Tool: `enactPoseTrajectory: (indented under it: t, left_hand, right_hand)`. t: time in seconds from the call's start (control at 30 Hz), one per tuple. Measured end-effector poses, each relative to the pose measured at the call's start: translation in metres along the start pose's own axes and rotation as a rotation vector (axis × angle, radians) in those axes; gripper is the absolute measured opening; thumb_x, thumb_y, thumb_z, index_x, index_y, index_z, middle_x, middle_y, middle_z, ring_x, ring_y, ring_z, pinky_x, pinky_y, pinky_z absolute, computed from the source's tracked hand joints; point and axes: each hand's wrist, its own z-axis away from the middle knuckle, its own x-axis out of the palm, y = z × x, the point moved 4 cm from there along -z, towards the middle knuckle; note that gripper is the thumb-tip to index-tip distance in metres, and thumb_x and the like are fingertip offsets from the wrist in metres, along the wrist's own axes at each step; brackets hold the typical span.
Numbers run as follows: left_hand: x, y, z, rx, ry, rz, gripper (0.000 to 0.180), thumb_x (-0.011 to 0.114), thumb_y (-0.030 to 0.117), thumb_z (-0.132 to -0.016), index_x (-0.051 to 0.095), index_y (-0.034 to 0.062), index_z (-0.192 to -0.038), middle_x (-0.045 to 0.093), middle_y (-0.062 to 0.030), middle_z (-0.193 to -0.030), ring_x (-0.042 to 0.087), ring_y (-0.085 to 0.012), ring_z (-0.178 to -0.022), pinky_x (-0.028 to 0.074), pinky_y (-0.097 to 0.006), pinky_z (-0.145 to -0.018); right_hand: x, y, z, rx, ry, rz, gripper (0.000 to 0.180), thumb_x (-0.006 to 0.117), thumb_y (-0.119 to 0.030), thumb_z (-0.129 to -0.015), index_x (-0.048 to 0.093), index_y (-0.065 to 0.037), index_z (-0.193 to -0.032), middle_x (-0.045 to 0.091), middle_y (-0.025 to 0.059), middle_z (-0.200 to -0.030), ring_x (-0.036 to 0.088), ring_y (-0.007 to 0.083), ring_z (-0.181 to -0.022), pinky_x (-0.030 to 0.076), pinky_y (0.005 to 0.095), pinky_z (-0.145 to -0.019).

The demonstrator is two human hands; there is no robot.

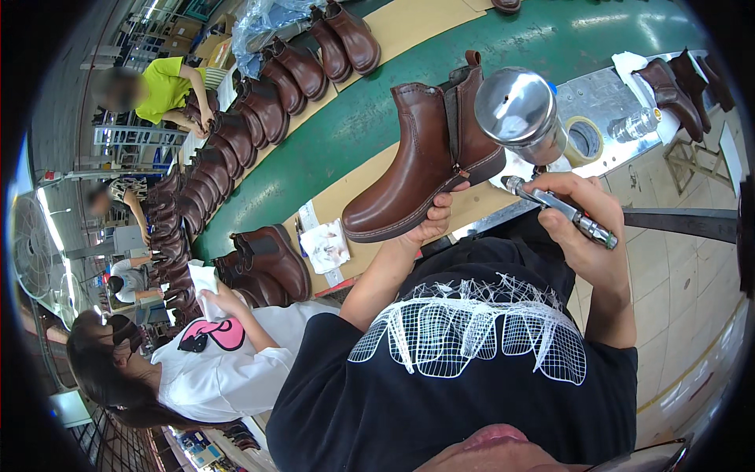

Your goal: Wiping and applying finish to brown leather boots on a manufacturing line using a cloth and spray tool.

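My left hand (431, 224) holds a brown ankle boot (421, 161) from below, fingers under its sole, the toe pointing lower left. My right hand (578, 224) grips a metal spray gun (550, 200) whose shiny steel cup (519, 106) sits close to the boot's heel. Both hands are raised above the green conveyor belt (550, 39).
A long row of brown boots (259, 110) runs along the belt's far side. A person in a white shirt (228, 370) on my left wipes a boot pair (271, 263) with a cloth. A tape roll (583, 140), a small bottle (633, 124) and more boots (676, 90) sit on a metal table at right.
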Motion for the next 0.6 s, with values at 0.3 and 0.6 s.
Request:
enactPoseTrajectory:
  t: [0.3,0.6]
  left_hand:
    - [0.000,-0.008,0.008,-0.032,0.003,-0.030,0.091,0.045,0.061,-0.096,0.037,-0.0179,-0.140,0.063,-0.0146,-0.080,0.063,-0.0223,-0.059,0.038,-0.026,-0.037]
    - [-0.011,-0.012,0.012,-0.081,-0.058,-0.077,0.097,0.045,0.066,-0.093,0.036,-0.0178,-0.141,0.063,-0.0138,-0.080,0.061,-0.0211,-0.059,0.040,-0.026,-0.039]
  right_hand:
    - [-0.008,-0.005,-0.011,-0.045,0.045,-0.058,0.023,0.073,-0.014,-0.088,0.068,0.001,-0.104,0.069,0.0071,-0.086,0.064,0.0123,-0.075,0.046,0.0243,-0.068]
    - [-0.017,-0.003,-0.015,-0.020,0.127,-0.154,0.020,0.069,-0.011,-0.092,0.067,0.003,-0.106,0.069,0.0073,-0.092,0.061,0.0108,-0.078,0.047,0.0235,-0.070]
